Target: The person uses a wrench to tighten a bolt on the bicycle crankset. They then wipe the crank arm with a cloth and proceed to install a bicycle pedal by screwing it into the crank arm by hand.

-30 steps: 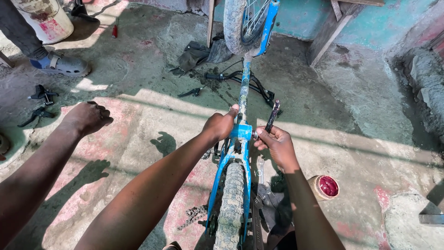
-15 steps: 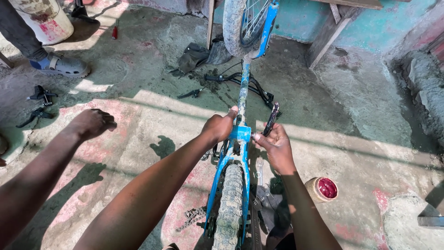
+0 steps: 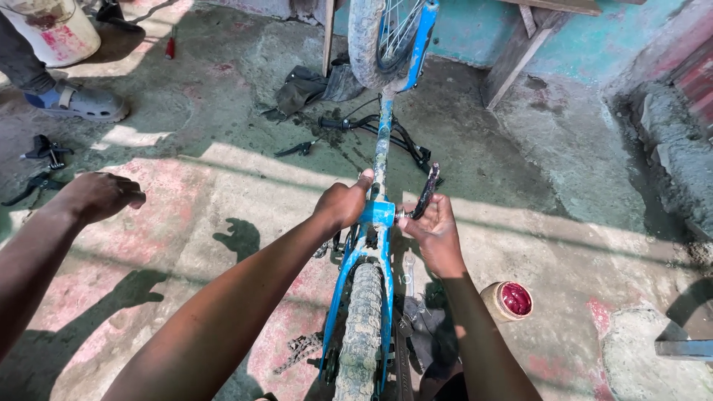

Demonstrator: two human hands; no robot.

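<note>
Two hands are gripping an upturned blue bicycle frame (image 3: pixel 380 215) at its bottom bracket. The left hand (image 3: pixel 342 206) is closing its grip around the frame's left side, thumb lying up along the tube. The right hand (image 3: pixel 433 232) is holding the black crank arm (image 3: pixel 426 191) on the frame's right. Another person's fist (image 3: pixel 96 196) is hovering well left of the frame, a red-filled tin (image 3: pixel 508 300) sitting right of it on the floor.

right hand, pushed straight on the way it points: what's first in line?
Likely the black crank arm: the right hand points up-frame and its fingers already sit at the arm's base by the blue frame. Beyond it lie the handlebars on the floor; depth unclear.
</note>
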